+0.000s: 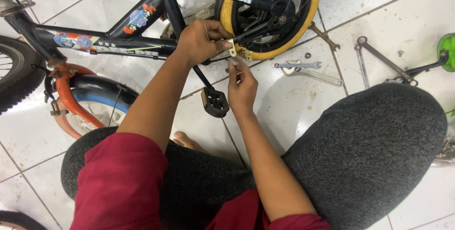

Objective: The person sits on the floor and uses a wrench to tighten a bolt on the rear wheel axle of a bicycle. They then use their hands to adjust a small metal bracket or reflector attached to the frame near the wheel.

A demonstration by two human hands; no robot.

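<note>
A small black child's bicycle (118, 45) lies on its side on the white tiled floor. Its rear wheel (303, 21) has a yellow tyre. My left hand (201, 40) grips the frame and a small metal bracket (232, 50) by the wheel. Just below it, my right hand (241, 87) pinches a small clear piece (233, 62) between fingertips close to that bracket. A black pedal (215, 102) hangs on its crank beside my right hand. My grey-trousered knees frame the lower view.
Several wrenches (303, 69) lie on the tiles right of the wheel, with a long bar tool (384, 61) and a green part (447, 50) at the right edge. An orange and blue mudguard (76, 97) and a black tyre (14, 76) sit left.
</note>
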